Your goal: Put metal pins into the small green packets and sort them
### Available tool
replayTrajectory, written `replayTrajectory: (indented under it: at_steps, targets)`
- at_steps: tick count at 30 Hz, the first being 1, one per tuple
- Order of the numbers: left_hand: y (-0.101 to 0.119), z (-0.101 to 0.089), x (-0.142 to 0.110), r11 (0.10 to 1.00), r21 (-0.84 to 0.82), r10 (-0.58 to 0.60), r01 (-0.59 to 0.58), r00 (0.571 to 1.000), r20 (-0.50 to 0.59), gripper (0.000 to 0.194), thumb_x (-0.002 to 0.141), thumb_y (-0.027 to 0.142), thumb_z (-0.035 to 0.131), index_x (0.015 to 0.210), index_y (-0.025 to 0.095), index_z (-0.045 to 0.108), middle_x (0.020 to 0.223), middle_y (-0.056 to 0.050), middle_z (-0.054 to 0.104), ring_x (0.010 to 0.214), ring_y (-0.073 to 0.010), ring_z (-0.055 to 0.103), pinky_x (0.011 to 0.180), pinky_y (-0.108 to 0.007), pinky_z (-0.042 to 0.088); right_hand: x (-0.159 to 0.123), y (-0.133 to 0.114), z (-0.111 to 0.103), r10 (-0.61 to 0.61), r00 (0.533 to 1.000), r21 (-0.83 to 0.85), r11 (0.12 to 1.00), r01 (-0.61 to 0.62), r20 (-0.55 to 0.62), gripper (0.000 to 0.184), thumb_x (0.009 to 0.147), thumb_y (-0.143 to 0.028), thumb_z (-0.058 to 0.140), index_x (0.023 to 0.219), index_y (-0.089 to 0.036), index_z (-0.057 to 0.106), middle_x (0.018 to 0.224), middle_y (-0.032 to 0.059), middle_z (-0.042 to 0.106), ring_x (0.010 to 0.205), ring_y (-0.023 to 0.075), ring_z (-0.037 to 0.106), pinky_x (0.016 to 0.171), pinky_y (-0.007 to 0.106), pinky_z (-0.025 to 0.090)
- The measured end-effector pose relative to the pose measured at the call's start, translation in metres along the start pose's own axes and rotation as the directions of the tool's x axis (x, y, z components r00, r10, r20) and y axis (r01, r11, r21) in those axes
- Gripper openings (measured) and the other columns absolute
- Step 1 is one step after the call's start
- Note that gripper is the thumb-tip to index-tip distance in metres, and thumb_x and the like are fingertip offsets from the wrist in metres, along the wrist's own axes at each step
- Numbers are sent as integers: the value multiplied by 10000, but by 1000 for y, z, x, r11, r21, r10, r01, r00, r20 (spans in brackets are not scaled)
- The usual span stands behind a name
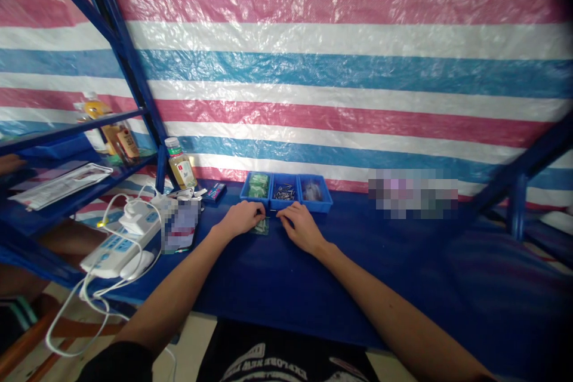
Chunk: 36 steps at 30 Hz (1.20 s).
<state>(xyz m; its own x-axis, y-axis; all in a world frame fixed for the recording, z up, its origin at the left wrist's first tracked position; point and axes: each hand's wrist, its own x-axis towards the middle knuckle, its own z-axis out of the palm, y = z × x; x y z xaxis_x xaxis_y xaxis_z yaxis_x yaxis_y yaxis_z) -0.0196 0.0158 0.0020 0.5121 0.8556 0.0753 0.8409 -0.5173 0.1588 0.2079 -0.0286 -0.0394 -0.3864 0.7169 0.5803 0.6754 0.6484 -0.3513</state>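
Head view looks down on a blue bench (358, 286). Toward the left, a white power strip (119, 246) lies tangled in cables, with a plastic bottle (181, 172) standing beyond it at the far edge. The left hand (242, 219) is curled, its fingers bent rightward above a flat green packet (260, 227). A thin metal pin (271, 216) shows between those fingertips and the right hand (301, 227), also curled and reaching left; whether either hand has hold of it, I cannot tell. Farther off stand joined blue trays (284, 176), holding green packets (258, 185) in the left compartment, small metal parts (284, 192) in the middle, and something too blurred to tell in the right.
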Motion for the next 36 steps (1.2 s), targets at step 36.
replayTrajectory:
  at_steps: [36]
  targets:
    - [16, -1, -4, 953, -140, 245, -270, 954, -171, 218, 986, 388, 597, 1058, 225, 722, 665, 29, 651, 591, -115, 575, 603, -223, 323, 1, 3, 5, 31, 999, 100, 994, -32, 15, 220, 1050, -264, 526, 912, -223, 692, 902, 34, 741, 829, 210, 605, 798, 347, 443]
